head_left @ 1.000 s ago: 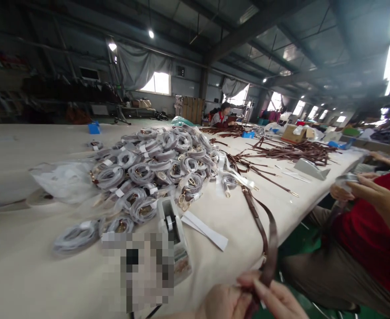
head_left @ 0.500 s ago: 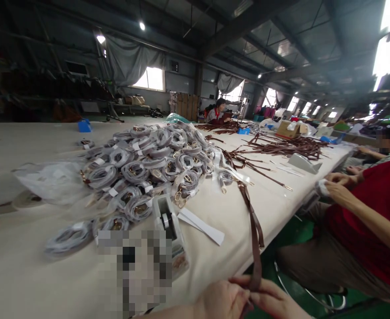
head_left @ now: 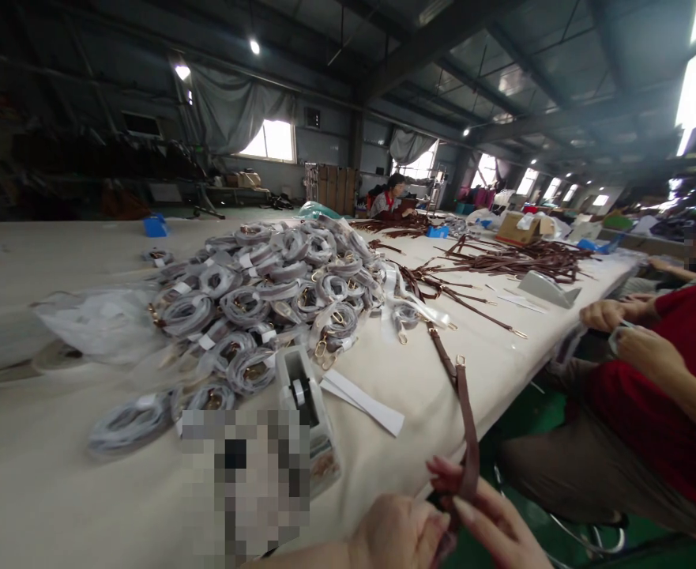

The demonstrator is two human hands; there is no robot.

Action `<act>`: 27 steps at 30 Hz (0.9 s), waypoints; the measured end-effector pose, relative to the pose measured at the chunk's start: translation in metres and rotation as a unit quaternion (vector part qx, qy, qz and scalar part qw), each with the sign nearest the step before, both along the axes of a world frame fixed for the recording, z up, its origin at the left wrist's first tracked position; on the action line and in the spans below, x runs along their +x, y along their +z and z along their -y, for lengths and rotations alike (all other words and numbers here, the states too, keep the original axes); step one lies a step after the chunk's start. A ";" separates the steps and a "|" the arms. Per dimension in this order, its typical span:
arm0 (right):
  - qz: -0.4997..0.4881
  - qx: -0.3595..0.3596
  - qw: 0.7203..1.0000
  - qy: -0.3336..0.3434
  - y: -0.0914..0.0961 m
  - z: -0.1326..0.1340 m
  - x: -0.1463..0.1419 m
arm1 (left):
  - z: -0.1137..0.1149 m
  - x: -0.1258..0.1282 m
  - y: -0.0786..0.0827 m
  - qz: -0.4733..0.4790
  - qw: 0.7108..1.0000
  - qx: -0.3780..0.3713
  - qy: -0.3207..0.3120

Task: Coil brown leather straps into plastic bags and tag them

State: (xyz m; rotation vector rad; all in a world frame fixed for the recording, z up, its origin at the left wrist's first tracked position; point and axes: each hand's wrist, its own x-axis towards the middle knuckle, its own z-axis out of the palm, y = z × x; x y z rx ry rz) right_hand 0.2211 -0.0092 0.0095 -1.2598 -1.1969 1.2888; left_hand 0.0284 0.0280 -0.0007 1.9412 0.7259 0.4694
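At the bottom edge, my left hand is closed around the near end of a brown leather strap. My right hand pinches the same strap just beside it, fingers pressed on the band. From my hands the strap runs up over the table edge, with a metal ring partway along. A white tape dispenser stands just left of my hands, with white paper strips lying next to it. Behind them rises a heap of coiled straps wrapped in white.
A person in a red top sits at my right, hands busy with a wrapped coil. Loose brown straps cover the far table. A clear plastic bag lies left. Another person sits at the far end.
The strap has been drawn toward me, so its metal ring now lies nearer the table edge. My right hand has shifted its pinch along the band. The neighbour's hands moved apart.
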 end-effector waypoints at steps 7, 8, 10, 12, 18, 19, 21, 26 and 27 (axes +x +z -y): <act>0.081 0.040 0.994 -0.065 0.016 -0.001 0.016 | 0.003 0.000 0.004 -0.069 0.994 0.072 -0.034; 0.094 0.024 0.995 -0.016 0.017 0.003 0.012 | 0.003 -0.001 0.006 -0.058 0.996 0.065 -0.031; 0.097 -0.026 0.992 0.072 0.015 0.009 0.006 | 0.004 -0.003 0.010 -0.041 0.997 0.062 -0.024; 0.077 -0.062 0.992 0.082 0.012 0.011 0.007 | 0.005 -0.003 0.013 -0.039 0.996 0.080 -0.019; 0.032 -0.010 0.997 -0.064 0.015 0.000 0.015 | 0.008 -0.003 0.021 -0.043 0.996 0.066 -0.042; 0.053 0.007 0.998 -0.043 0.018 0.000 0.011 | 0.008 -0.004 0.023 -0.032 0.997 0.057 -0.043; 0.087 0.024 0.996 0.022 0.024 0.003 0.002 | 0.007 -0.006 0.026 -0.009 0.998 0.055 -0.027; 0.179 0.078 0.979 0.053 0.037 0.012 -0.010 | 0.009 -0.008 0.031 0.016 0.999 0.031 0.000; 0.219 0.109 0.969 0.047 0.041 0.014 -0.010 | 0.010 -0.008 0.033 0.021 1.000 0.010 -0.006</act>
